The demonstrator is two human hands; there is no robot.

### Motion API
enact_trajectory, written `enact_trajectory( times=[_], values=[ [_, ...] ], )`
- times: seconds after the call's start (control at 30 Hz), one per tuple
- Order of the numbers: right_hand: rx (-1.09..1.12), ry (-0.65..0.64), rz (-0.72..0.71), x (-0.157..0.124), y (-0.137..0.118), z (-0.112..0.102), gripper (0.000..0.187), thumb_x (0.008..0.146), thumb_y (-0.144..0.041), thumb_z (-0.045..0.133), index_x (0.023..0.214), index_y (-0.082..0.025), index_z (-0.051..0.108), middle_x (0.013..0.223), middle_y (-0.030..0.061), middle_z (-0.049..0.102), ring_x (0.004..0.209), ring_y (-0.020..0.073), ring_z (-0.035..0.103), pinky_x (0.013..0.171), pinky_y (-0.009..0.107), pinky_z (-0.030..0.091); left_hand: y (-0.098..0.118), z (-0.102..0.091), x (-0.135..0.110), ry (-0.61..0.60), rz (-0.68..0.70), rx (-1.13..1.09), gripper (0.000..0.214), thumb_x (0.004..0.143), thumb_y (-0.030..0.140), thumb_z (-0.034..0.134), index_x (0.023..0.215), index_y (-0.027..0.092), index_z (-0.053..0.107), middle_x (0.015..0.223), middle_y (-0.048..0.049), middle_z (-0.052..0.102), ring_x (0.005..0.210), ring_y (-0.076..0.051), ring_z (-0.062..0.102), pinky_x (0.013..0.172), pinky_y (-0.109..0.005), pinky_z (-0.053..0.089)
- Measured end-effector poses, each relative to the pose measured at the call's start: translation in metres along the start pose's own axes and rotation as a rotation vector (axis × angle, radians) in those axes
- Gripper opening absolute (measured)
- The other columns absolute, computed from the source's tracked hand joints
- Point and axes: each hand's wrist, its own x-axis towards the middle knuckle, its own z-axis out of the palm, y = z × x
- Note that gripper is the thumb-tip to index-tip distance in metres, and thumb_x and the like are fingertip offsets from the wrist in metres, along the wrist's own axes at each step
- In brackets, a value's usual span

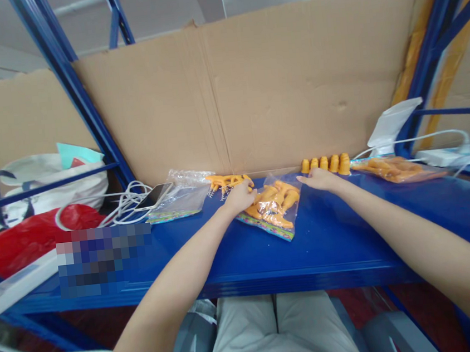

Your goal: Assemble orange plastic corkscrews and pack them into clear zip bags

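Bright, even light with glints on the central bag (pixel 265 228), pixelation at left

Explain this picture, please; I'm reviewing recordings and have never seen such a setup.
There is no machine here: one head-worn camera looks forward and down at a person's two bare hands. On the blue tabletop, the left hand is between the orange pieces with small chains and a clear bag of orange pieces. The right hand is at a row of orange cup-shaped pieces. Another filled bag lies farther right; a phone lies to the left. I can't tell whether either hand grips anything.
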Motion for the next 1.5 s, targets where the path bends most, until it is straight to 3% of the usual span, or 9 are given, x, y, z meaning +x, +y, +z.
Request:
enact_trajectory(
  times=[0.07,0.17,0.3,0.37,0.5,0.67,0.87,1.23,1.5],
  values=[
    [0.074,-0.116,0.102,-0.007,-0.010,0.001,0.043,0.076,-0.057,0.059,0.063,-0.016,0.063,0.067,0.0145,0.063,0.077,0.0285,0.063,0.067,0.037,0.049,0.003,-0.002,0.000,-0.017,-0.031,-0.032,0.011,0.079,0.023,0.053,0.076,0.017,0.062,0.059,-0.0024,0.061,0.061,-0.019,0.062,0.065,-0.028,0.048],
    [0.274,-0.200,0.085,-0.019,-0.025,0.004,0.037,0.076,-0.048,0.063,0.055,-0.018,0.058,0.057,0.0083,0.060,0.058,0.0175,0.057,0.053,0.028,0.047,0.006,-0.003,0.000,-0.111,-0.113,-0.082,0.021,0.083,0.025,0.048,0.067,0.017,0.059,0.045,0.0016,0.050,0.044,-0.016,0.054,0.054,-0.027,0.045],
    [0.373,-0.209,0.040,-0.028,-0.034,0.007,0.025,0.073,-0.031,0.064,0.053,-0.018,0.056,0.049,0.0019,0.056,0.048,0.0114,0.052,0.040,0.021,0.037,0.005,0.003,0.001,-0.056,-0.125,-0.129,0.011,0.078,0.019,0.054,0.085,0.015,0.060,0.057,0.0013,0.056,0.054,-0.015,0.057,0.062,-0.027,0.046],
    [0.384,-0.191,0.086,-0.028,-0.035,0.009,0.021,0.072,-0.024,0.063,0.054,-0.017,0.056,0.049,0.0011,0.057,0.046,0.0104,0.053,0.037,0.019,0.032,0.004,0.008,0.001,-0.037,-0.161,-0.203,0.022,0.076,0.019,0.058,0.097,0.014,0.058,0.066,0.0001,0.060,0.061,-0.016,0.059,0.066,-0.027,0.046],
    [0.490,-0.168,0.147,-0.025,-0.034,0.013,0.017,0.072,-0.018,0.064,0.057,-0.017,0.055,0.050,0.0015,0.059,0.047,0.0103,0.056,0.038,0.017,0.036,0.006,0.014,-0.001,-0.074,-0.243,-0.411,0.030,0.075,0.018,0.060,0.104,0.015,0.051,0.071,0.0008,0.060,0.065,-0.015,0.059,0.065,-0.025,0.046],
    [0.727,-0.141,0.115,-0.025,-0.036,0.023,0.019,0.073,-0.015,0.064,0.057,-0.018,0.055,0.053,0.0010,0.059,0.050,0.0103,0.056,0.049,0.020,0.048,0.003,0.013,0.000,-0.092,-0.317,-0.530,0.019,0.076,0.017,0.058,0.094,0.017,0.052,0.070,0.0000,0.060,0.068,-0.015,0.060,0.060,-0.024,0.044],
    [0.798,-0.024,0.122,-0.032,-0.046,0.029,0.020,0.078,-0.009,0.055,0.060,-0.018,0.055,0.054,-0.0036,0.054,0.051,0.0069,0.050,0.052,0.016,0.046,-0.007,0.007,0.007,-0.084,-0.392,-0.598,0.006,0.078,0.023,0.056,0.079,0.018,0.054,0.074,-0.0021,0.062,0.074,-0.014,0.061,0.055,-0.020,0.040],
    [1.125,-0.176,0.243,-0.035,-0.053,0.026,0.025,0.088,-0.006,0.045,0.068,-0.017,0.053,0.060,0.0014,0.061,0.054,0.0094,0.058,0.057,0.020,0.049,-0.006,-0.001,0.006,-0.184,-0.553,-0.859,0.013,0.083,0.016,0.057,0.071,0.013,0.057,0.052,0.0007,0.058,0.045,-0.006,0.054,0.048,-0.017,0.038],
    [1.212,-0.324,0.335,-0.039,-0.057,0.019,0.030,0.093,-0.012,0.039,0.067,-0.015,0.054,0.055,0.0022,0.062,0.048,0.0104,0.058,0.053,0.021,0.048,-0.005,-0.003,0.005,-0.180,-0.535,-0.947,0.009,0.079,0.005,0.058,0.074,0.013,0.057,0.060,-0.0004,0.063,0.049,-0.008,0.059,0.056,-0.019,0.047]
  ],
)
